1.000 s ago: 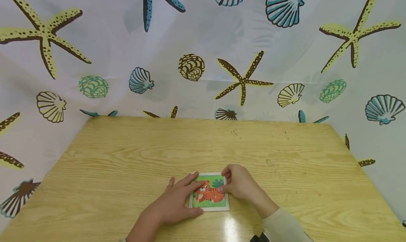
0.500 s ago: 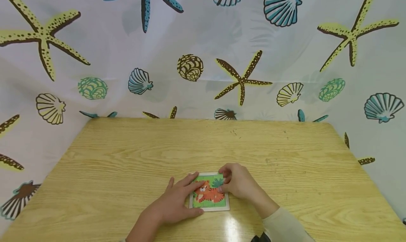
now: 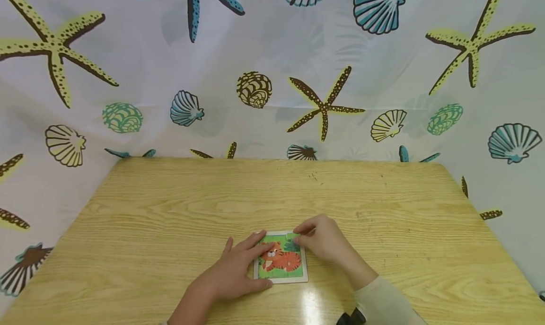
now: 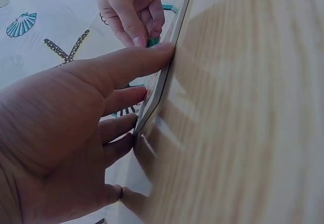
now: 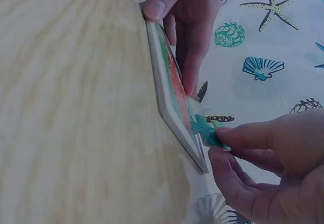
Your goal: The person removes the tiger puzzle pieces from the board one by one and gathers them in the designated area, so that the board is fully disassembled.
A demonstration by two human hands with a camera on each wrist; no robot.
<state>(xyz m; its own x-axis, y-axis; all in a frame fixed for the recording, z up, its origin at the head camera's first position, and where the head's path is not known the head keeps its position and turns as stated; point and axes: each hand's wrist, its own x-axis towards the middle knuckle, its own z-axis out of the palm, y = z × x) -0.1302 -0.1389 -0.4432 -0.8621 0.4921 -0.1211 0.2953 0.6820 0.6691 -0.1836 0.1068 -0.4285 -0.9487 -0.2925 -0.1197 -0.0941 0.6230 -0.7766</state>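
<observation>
A small tiger jigsaw puzzle [image 3: 280, 263] in a white frame [image 3: 289, 280] lies on the table in the head view. My left hand [image 3: 236, 270] holds the frame on its left side, thumb at the near edge, index finger [image 3: 266, 247] across the picture and another finger at the far left corner. My right hand [image 3: 325, 240] pinches a green puzzle piece [image 5: 206, 133] with a teal bush between thumb and index finger. In the right wrist view the piece stands tilted up at the puzzle's far right corner. My fingers partly cover its outer edge.
The wooden tabletop [image 3: 170, 211] spreads around the puzzle, with a light reflection close to its near side. A white cloth [image 3: 230, 126] printed with starfish and shells hangs behind and beside the table. A black item [image 3: 351, 317] shows by the right sleeve [image 3: 385, 301].
My right hand has drawn up and slightly away from the picture, and the green corner piece in its fingers has tilted up. My left hand has stayed in place on the frame.
</observation>
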